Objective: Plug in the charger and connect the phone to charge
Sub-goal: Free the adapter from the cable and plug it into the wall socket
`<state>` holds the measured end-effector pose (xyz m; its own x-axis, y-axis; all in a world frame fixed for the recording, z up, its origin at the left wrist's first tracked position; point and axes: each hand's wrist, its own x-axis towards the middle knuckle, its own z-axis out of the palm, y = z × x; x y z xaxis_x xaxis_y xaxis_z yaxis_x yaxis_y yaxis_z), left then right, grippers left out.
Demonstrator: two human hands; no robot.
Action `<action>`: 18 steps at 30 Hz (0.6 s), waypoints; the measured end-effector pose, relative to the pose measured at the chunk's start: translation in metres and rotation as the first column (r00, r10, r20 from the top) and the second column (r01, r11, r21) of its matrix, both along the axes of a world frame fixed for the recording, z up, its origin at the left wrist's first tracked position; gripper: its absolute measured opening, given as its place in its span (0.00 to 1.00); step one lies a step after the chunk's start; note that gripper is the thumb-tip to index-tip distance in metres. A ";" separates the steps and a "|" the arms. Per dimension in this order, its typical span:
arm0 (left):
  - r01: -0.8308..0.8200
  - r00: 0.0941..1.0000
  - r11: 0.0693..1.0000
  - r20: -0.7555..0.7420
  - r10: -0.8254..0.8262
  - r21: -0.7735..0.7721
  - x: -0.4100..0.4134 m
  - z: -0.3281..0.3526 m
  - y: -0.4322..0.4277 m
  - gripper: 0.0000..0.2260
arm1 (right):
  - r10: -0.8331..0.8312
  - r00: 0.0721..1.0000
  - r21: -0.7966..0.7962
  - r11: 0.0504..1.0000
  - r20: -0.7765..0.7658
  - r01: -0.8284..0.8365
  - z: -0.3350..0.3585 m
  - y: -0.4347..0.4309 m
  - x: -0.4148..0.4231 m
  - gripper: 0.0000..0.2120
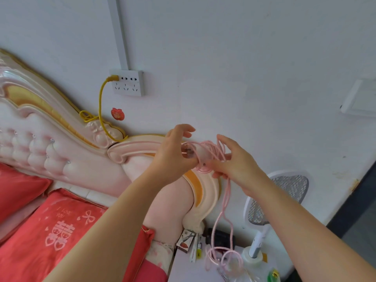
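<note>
My left hand (175,153) grips a pink charger plug (192,152) in mid-air, its metal prongs facing left. My right hand (234,165) pinches the coiled pink cable (213,151) wound beside the plug. The rest of the cable (225,200) hangs down and piles in loops on the white bedside table (183,269). The white wall socket strip (129,83) is above and left of my hands, with a yellow plug (113,78) in its left outlet. No phone is clearly visible.
A pink and gold headboard (61,127) and red pillows (50,231) fill the left. On the bedside table stand an electric fly swatter (270,202), small boxes (184,240), a dark object (220,238) and a green bottle (273,275). A yellow cable (100,110) hangs from the socket.
</note>
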<state>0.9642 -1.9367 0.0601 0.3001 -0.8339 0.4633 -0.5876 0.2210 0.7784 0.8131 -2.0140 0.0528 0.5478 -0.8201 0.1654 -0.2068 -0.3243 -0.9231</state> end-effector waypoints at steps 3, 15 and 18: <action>0.055 0.996 0.998 0.062 -0.056 0.015 0.008 0.008 0.007 0.29 | -0.121 0.990 -0.246 0.964 -0.072 0.100 0.004 -0.011 -0.007 0.26; 0.144 0.964 0.979 -0.202 -0.172 -0.146 0.008 0.017 0.021 0.26 | 0.040 0.912 -0.087 0.993 -0.409 -0.082 -0.043 -0.017 -0.001 0.08; 0.090 0.979 0.984 -0.168 -0.115 -0.152 0.006 0.015 0.020 0.24 | 0.046 0.998 0.030 0.999 -0.052 -0.045 -0.034 -0.009 0.004 0.22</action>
<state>0.9705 -1.9162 0.0747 0.3037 -0.7932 0.5278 -0.4134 0.3895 0.8231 0.8169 -2.0233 0.0192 0.5918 -0.7983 0.1119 -0.2409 -0.3076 -0.9205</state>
